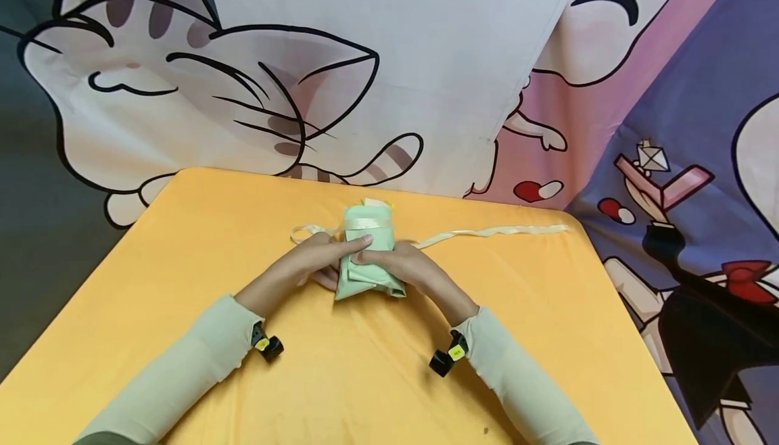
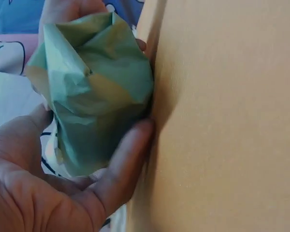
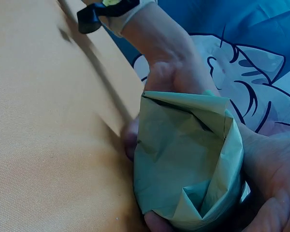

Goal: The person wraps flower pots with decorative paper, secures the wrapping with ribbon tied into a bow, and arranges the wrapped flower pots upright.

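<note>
A small bundle wrapped in pale green paper (image 1: pixel 370 249) is held between both hands near the middle of the table. A cream ribbon (image 1: pixel 368 223) runs round its upper part. My left hand (image 1: pixel 319 255) grips the left side, thumb across the front. From the other side my right hand (image 1: pixel 404 262) holds it, its thumb also on the front. In the left wrist view the folded, creased paper end (image 2: pixel 94 92) faces the camera. The right wrist view shows the same paper end (image 3: pixel 179 154) with open folds. What lies inside the paper is hidden.
The ribbon's long tail (image 1: pixel 487 232) stretches right over the yellow tablecloth (image 1: pixel 341 377); a shorter loop lies left of the bundle. Behind the table hangs a cloth printed with a cartoon cat (image 1: pixel 140 93). A purple printed cloth (image 1: pixel 669 127) hangs at the right.
</note>
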A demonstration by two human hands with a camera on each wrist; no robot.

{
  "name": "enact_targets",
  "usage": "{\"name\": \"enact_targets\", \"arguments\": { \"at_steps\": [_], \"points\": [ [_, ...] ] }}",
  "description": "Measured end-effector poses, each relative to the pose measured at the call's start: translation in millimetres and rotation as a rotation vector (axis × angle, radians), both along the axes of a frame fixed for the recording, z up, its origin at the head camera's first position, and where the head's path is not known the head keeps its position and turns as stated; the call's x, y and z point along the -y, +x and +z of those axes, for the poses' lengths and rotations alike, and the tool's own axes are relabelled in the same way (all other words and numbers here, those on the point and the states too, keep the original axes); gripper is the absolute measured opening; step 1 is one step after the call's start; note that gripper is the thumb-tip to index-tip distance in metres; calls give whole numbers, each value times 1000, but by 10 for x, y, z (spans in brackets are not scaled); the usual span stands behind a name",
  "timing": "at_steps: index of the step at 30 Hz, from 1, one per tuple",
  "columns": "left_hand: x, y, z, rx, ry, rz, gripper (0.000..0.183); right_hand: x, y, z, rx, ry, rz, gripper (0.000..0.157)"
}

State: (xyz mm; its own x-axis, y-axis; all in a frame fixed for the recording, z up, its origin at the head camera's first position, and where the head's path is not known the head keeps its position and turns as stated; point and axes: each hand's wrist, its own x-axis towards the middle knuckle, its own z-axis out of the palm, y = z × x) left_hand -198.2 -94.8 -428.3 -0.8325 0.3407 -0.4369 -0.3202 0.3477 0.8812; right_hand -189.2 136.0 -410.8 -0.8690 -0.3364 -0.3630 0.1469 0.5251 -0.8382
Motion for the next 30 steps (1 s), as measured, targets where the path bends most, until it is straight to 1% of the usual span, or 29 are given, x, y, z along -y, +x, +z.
{"name": "enact_targets", "arguments": {
  "at_steps": [2, 5, 7, 10, 12, 14, 16, 18, 19, 21, 23, 24, 26, 28, 30],
  "points": [
    [-3, -48, -16, 51, 61, -1, 73, 4, -2, -5, 3, -15, 11, 42],
    [6, -74, -41, 113, 95, 15, 67, 10, -5, -20, 11, -33, 23, 43],
    [6, -76, -63, 130, 111, 33, 65, 14, -13, -22, 11, -39, 32, 44],
    [-15, -58, -82, 115, 120, 54, 65, 3, -30, -4, 2, 6, 29, 50],
    [-41, -48, -90, 97, 124, 62, 67, -17, -43, 22, -3, 62, 22, 55],
    [-62, -35, -95, 84, 114, 74, 68, -42, -48, 63, -15, 162, 23, 60],
    [-77, -23, -93, 74, 101, 87, 68, -63, -50, 133, -43, 289, 31, 67],
    [-84, -15, -86, 74, 91, 100, 66, -84, -45, 224, -107, 404, 22, 74],
    [-88, -12, -83, 76, 87, 105, 66, -90, -46, 269, -160, 452, 5, 75],
    [-92, -10, -75, 73, 85, 111, 65, -99, -65, 338, -295, 504, -32, 70],
    [-94, -14, -72, 71, 82, 114, 65, -103, -93, 362, -422, 510, -53, 57],
    [-95, -17, -73, 69, 80, 114, 65, -106, -113, 354, -468, 501, -45, 49],
    [-93, -17, -74, 73, 82, 116, 65, -116, -148, 310, -520, 483, -1, 40],
    [-92, -17, -79, 78, 83, 114, 65, -140, -173, 251, -523, 457, 43, 34],
    [-101, -13, -80, 80, 83, 111, 65, -189, -179, 206, -535, 429, 67, 27]
  ]
}}
